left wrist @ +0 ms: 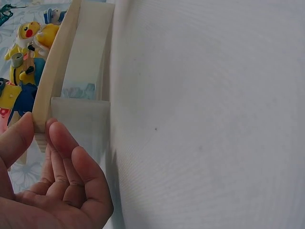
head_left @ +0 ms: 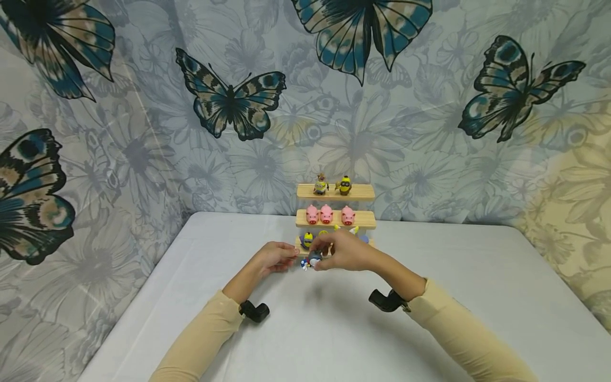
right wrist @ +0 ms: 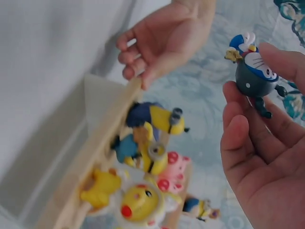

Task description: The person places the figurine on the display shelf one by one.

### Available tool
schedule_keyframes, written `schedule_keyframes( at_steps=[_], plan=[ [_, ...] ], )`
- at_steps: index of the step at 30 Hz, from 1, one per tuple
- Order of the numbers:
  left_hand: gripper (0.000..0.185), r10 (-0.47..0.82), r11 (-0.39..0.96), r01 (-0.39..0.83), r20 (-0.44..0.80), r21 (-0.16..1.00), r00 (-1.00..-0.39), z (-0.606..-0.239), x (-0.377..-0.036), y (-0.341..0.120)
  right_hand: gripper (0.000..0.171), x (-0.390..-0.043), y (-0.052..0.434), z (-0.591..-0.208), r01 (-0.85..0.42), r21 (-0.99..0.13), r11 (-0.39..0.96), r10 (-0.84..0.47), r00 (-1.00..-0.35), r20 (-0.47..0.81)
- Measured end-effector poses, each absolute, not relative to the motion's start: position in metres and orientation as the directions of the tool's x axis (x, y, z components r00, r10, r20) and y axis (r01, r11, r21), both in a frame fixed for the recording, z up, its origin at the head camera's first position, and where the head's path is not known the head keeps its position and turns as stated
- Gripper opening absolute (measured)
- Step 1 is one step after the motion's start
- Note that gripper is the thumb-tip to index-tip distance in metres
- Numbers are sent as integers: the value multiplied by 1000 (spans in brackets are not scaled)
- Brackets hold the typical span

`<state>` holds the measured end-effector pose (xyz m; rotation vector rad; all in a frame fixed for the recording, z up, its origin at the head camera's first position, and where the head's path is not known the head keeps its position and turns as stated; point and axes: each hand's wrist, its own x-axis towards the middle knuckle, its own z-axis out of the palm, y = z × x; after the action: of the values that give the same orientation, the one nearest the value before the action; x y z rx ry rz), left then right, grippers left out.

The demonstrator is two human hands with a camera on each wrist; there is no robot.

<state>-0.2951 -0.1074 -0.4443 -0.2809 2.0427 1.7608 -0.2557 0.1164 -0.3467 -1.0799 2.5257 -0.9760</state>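
Note:
The right hand (head_left: 347, 251) pinches a small dark grey figurine (right wrist: 252, 81) with a white, whiskered face, just in front of the wooden tiered shelf (head_left: 305, 219). A little blue-and-white figure (right wrist: 238, 42) with a yellow piece shows right beside it, overlapping it in the right wrist view. The left hand (head_left: 277, 257) grips the left end of the bottom shelf board (left wrist: 57, 62), thumb on one side and fingers at the other. Yellow-and-blue minion figures (right wrist: 164, 118) and a yellow figure in a white hood (right wrist: 138, 202) stand along this board, partly hidden by the right hand in the head view.
Three pink pigs (head_left: 326, 214) stand on the middle board. Two minion figures (head_left: 345, 185) occupy the top board. Clear panels (left wrist: 78, 124) support the shelf on a white-covered table (head_left: 305, 339). Butterfly-patterned cloth (head_left: 229, 175) hangs behind and at the sides.

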Motion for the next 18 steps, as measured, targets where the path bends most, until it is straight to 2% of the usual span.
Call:
schedule_keyframes(
  at_steps=[8, 18],
  plan=[
    [32, 121, 181, -427, -451, 886, -884, -445, -296, -106, 26, -260, 131, -334, -589, -639, 495, -685, -717, 131],
    [31, 128, 178, -424, -448, 888, -885, -445, -295, -107, 27, -262, 139, -314, -609, -575, 547, -673, -728, 130]
  ],
)
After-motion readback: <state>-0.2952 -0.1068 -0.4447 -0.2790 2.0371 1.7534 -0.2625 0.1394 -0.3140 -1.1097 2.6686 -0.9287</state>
